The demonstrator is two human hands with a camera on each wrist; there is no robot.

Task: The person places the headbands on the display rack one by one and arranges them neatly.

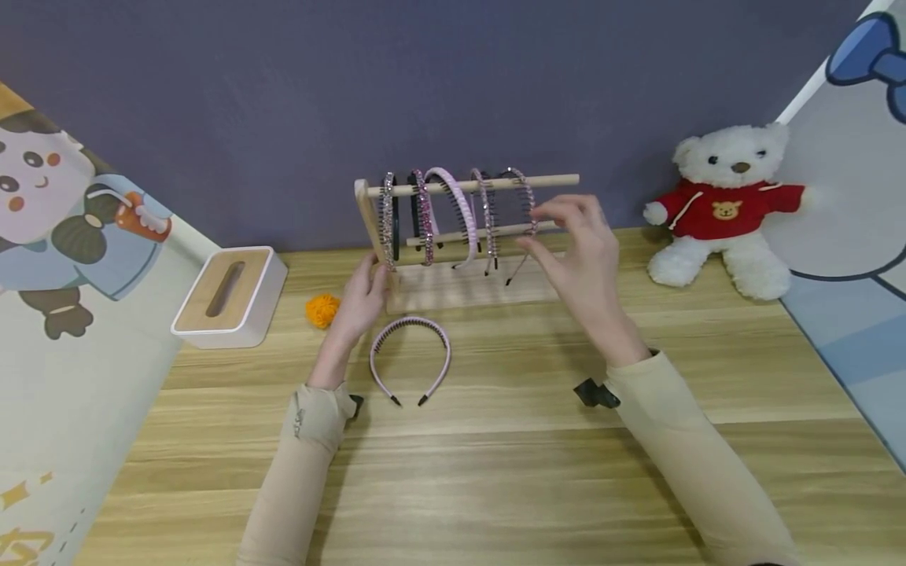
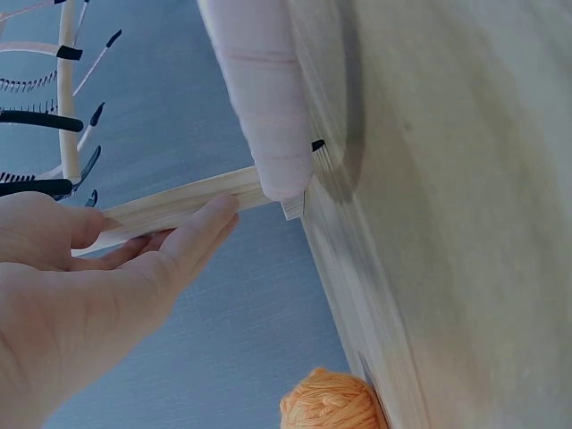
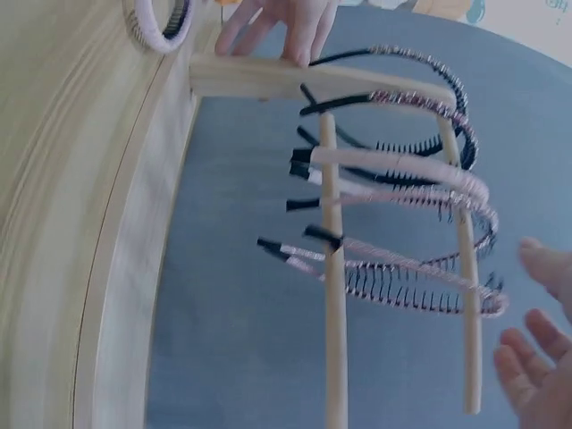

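A wooden rack [image 1: 562, 180] with two long rods carries several headbands, some glittering, one plain pink [image 1: 463, 212]. My left hand [image 1: 364, 295] grips the rack's left upright [image 2: 179, 204] low down, thumb on one side and fingers on the other. At the rack's right part, my right hand [image 1: 583, 244] is beside the outermost glittery pink headband [image 3: 402, 259]. Its thumb and fingers are spread, and the right wrist view shows a gap between them and the band. Another pink headband [image 1: 447, 354] lies on the table before the rack, its black tips toward me.
An orange yarn ball [image 1: 322, 311] sits just left of my left hand. Farther left stands a white tissue box [image 1: 258, 310] with a wooden lid. A white teddy bear [image 1: 729, 212] in a red sweater leans at the back right. Behind the rack rises a dark wall [image 1: 283, 118].
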